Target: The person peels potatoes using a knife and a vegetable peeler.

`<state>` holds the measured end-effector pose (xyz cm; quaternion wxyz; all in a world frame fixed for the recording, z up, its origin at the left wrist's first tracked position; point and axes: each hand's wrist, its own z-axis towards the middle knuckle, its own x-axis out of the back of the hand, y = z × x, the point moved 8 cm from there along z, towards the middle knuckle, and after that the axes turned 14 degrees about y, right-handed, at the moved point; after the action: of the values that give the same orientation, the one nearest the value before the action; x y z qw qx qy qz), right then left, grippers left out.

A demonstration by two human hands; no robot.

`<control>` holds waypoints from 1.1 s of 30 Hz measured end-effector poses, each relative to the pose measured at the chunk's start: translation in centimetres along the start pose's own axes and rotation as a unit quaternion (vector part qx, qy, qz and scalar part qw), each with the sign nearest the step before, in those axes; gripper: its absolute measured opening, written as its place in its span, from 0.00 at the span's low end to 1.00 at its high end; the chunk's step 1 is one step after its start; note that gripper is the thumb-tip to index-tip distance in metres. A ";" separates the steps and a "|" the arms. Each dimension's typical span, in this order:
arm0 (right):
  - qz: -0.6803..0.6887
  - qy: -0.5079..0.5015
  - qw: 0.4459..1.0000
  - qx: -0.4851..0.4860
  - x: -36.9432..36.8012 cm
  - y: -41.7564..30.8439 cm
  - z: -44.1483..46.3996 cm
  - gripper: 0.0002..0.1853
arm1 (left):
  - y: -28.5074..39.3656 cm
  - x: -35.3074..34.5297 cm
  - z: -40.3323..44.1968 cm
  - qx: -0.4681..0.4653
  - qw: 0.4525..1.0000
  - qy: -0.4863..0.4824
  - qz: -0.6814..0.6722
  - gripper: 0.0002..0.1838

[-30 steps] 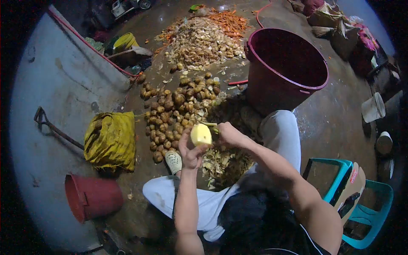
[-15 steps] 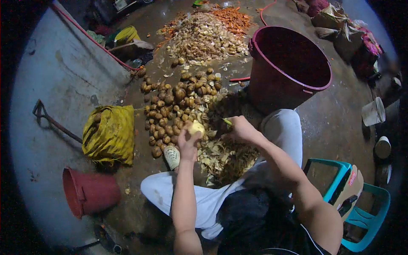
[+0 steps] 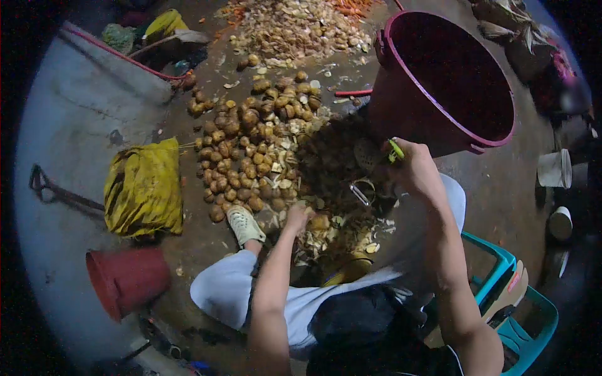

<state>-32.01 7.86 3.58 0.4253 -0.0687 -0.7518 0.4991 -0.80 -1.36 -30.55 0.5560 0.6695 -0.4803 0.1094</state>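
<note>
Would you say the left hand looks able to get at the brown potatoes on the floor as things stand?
Probably yes: the left hand is near the edge of the brown potatoes, and nothing seems to stand between, though blur hides whether its grip is free.

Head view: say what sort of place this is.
Probably a vegetable preparation area: brown, potato-like tubers lie on the floor, with a pale heap beyond them and a large tub nearby.
</note>
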 end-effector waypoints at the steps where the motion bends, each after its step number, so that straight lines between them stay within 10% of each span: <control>1: 0.045 -0.022 0.999 -0.008 -0.5 0.2 0.1 0.14 | 0.0 -0.2 1.3 0.003 1.000 -0.009 0.001 0.33; 12: -0.101 -0.074 0.988 0.093 -2.6 -1.8 2.9 0.17 | -1.0 -6.3 9.4 -0.037 0.962 0.024 0.269 0.27; 16: -0.150 -0.099 0.976 0.121 -3.5 -2.0 2.7 0.19 | -0.7 -3.9 8.8 -0.081 0.977 0.085 0.179 0.22; 18: -0.141 -0.101 0.978 0.119 -3.8 -1.4 2.3 0.20 | -2.3 -3.1 7.4 0.246 0.914 -0.009 -0.322 0.21; 22: -0.207 -0.099 0.962 0.146 -5.2 -0.6 0.8 0.22 | 3.4 4.0 4.9 0.163 0.797 0.025 -0.580 0.25; 33: -0.176 -0.034 0.947 0.268 -11.8 -3.2 -5.3 0.21 | 20.5 18.5 -5.4 -0.057 0.765 0.030 -0.641 0.22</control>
<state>-19.81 3.77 0.18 0.4835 0.1980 -0.6045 0.6013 -4.83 -4.81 -2.90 0.5481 0.7849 0.0722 -0.2799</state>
